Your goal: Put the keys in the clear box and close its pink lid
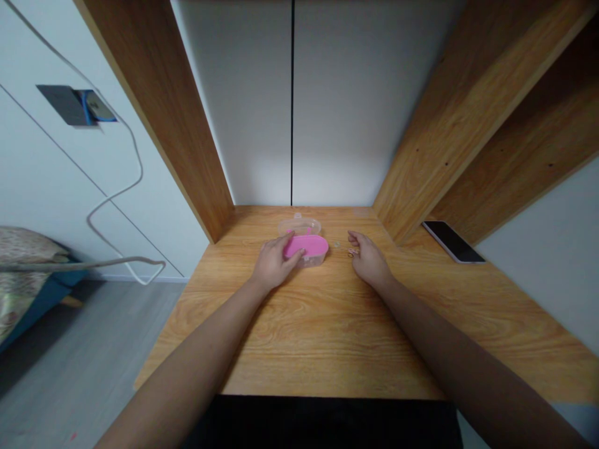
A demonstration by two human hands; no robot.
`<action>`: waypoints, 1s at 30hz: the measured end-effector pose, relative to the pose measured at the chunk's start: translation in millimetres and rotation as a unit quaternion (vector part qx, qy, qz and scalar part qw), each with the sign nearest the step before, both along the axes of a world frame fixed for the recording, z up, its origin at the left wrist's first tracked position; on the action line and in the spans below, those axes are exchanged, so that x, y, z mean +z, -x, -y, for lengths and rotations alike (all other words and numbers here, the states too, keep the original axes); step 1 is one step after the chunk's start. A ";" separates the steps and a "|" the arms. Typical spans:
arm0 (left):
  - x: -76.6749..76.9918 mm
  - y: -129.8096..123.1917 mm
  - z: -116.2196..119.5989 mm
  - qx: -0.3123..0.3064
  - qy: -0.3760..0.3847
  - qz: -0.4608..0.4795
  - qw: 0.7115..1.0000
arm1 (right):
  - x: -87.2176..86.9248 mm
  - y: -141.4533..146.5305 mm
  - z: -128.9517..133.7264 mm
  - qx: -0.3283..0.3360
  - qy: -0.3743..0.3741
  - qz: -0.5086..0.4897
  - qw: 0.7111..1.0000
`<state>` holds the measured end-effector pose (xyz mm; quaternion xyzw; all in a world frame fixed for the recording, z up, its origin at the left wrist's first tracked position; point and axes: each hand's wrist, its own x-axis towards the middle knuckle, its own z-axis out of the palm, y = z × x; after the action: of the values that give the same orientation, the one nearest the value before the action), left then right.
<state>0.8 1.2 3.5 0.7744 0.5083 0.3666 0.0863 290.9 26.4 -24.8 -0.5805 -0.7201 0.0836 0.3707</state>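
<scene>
Left hand (pixel 272 262) lies on the near side of a clear plastic box (pixel 302 226), fingers over its pink lid (pixel 306 247), thumb side down by the box edge; whether it is really gripping or just resting, cannot tell from here. Right hand (pixel 369 260) sits apart from it on the worktop (pixel 327 337), fingers loosely curled, well short of the box, with its fingertips (pixel 353 237) just beside a small pinkish bit (pixel 353 252), too small to name. Cannot tell if that hand has anything in it. A tiny pale round item (pixel 337 244) lies between the right hand and the box, touching neither. The box sits flat, near the middle of the worktop and toward the back, between both hands, left hand touching it. Both bare forearms (pixel 196 355) reach in from the near edge, dark clothing (pixel 322 424) showing below that edge. Past the right hand, a black smartphone (pixel 453 242) lies face up at the right edge of the wood, well apart from everything else. Wooden side panels (pixel 159 118) stand either side of the worktop, with a white back panel (pixel 243 112) with a black seam behind it. Off to the left, a white cable (pixel 138 168) hangs down a white wall from a dark wall plate (pixel 70 105), above a bed (pixel 19 274) with patterned bedding and a grey floor (pixel 79 330).
</scene>
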 end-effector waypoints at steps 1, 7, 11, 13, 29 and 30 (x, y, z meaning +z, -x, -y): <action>0.3 0.0 0.1 -0.001 0.000 0.002 1.000 | -2.4 0.1 -1.0 0.009 0.004 -0.016 1.000; 2.4 0.0 0.9 -0.003 0.009 0.006 1.000 | -5.4 7.9 0.2 0.086 0.030 -0.132 0.987; 3.5 -0.3 1.9 -0.009 0.010 0.012 1.000 | 0.1 15.7 6.9 0.177 0.050 -0.200 0.962; 3.8 -0.5 2.1 -0.010 0.009 0.014 1.000 | 3.2 18.1 9.4 0.190 0.042 -0.211 0.958; 2.2 -0.3 1.0 -0.012 0.013 0.015 1.000 | 5.3 2.5 2.4 0.027 0.036 -0.149 0.988; 2.6 -0.5 1.2 -0.011 0.014 0.015 1.000 | 3.5 4.7 1.9 0.051 0.037 -0.161 0.985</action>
<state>1.4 0.0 6.1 0.7732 0.5032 0.3701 0.1093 286.2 24.5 -21.3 -0.5351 -0.6762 0.2219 0.4551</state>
